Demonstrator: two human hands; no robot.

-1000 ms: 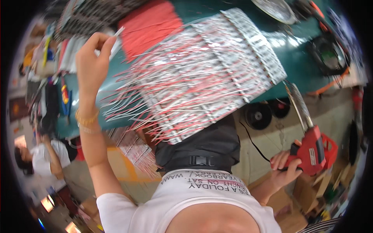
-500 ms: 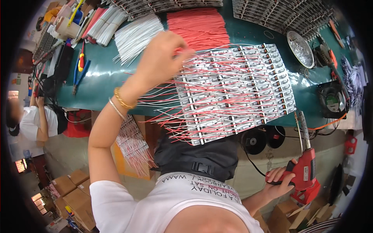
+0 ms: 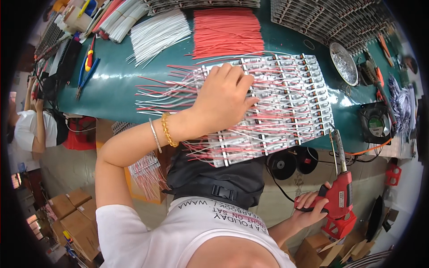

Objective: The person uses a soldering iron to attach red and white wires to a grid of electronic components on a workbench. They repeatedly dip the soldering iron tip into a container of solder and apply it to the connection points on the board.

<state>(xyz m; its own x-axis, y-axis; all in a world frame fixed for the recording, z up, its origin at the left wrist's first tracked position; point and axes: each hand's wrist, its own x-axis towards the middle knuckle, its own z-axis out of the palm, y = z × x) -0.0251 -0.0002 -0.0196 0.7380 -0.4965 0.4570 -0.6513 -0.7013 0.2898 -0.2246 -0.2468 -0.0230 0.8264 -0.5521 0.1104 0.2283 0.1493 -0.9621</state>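
Note:
A panel of joined small circuit boards (image 3: 308,96) lies at the table's front edge, with red and white wires (image 3: 156,96) trailing off its left side. Over its left half is my left hand (image 3: 223,98), palm down among the wires. Its thumb and index finger are apart, with nothing visible between them; the other fingertips are hidden. Low on the right, my right hand (image 3: 310,207) wraps round the handle of a red soldering gun (image 3: 339,196). The gun points upward, and its metal tip and thin feed tube reach the panel's lower right corner.
Bundles of white wires (image 3: 161,35) and red wires (image 3: 228,33) lie behind the panel. A metal dish (image 3: 344,64) and a fan (image 3: 376,119) sit to the right. Blue-handled pliers (image 3: 87,71) lie left. More board panels (image 3: 330,22) stand at the back. A person (image 3: 35,127) works far left.
My left hand has come down from near the red wire bundle onto the panel, moving right and nearer. The soldering gun stays in my right hand, little changed.

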